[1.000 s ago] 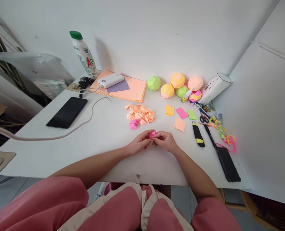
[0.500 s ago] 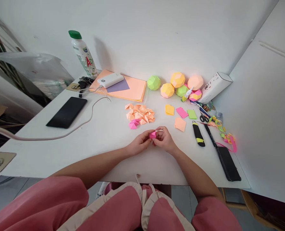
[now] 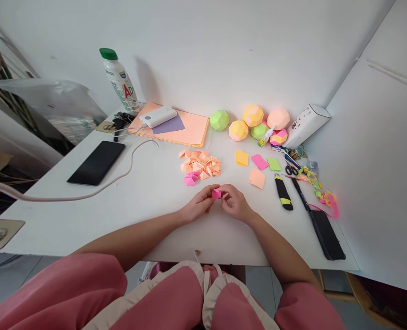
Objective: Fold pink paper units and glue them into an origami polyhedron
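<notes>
A small folded pink paper piece [image 3: 216, 194] is held between my hands near the table's front. My left hand [image 3: 199, 205] pinches its left side between thumb and fingers. The fingers of my right hand [image 3: 236, 201] are curled at its right side, with the index fingertip at its upper edge. Just beyond my left hand lie a pile of folded peach paper pieces [image 3: 203, 163] and some folded pink pieces [image 3: 190, 179]. Small stacks of orange [image 3: 242, 158], pink [image 3: 259, 161], green [image 3: 274, 163] and peach [image 3: 257, 178] paper lie beyond my right hand.
Several faceted paper balls [image 3: 238, 130] stand along the wall near a small glue bottle [image 3: 265, 137]. A cutter [image 3: 284, 192], scissors [image 3: 291, 170] and black case [image 3: 327, 233] lie right. A phone [image 3: 96, 162], cable [image 3: 132, 160], power bank [image 3: 158, 117] and bottle [image 3: 121, 82] are left.
The pink piece has shifted slightly left and turned in my fingers. My right thumb has drawn away from it, and the view has tilted slightly.
</notes>
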